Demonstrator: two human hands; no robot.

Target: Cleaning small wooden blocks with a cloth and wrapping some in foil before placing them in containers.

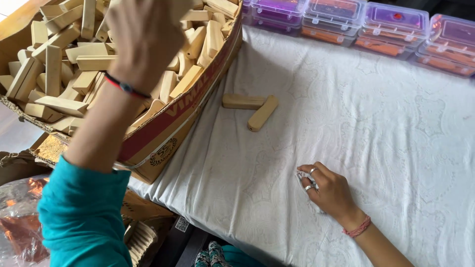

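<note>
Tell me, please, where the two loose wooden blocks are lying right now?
In the head view, the two wooden blocks lie touching on the white cloth, just right of the cardboard box.

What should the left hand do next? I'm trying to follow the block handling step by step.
Probably close on one wooden block in the cardboard box and lift it out. The left hand is raised over the heap of blocks, though blur hides whether it holds any. Two wooden blocks already lie on the white cloth, while the right hand rests on the cloth apart from them.
</note>
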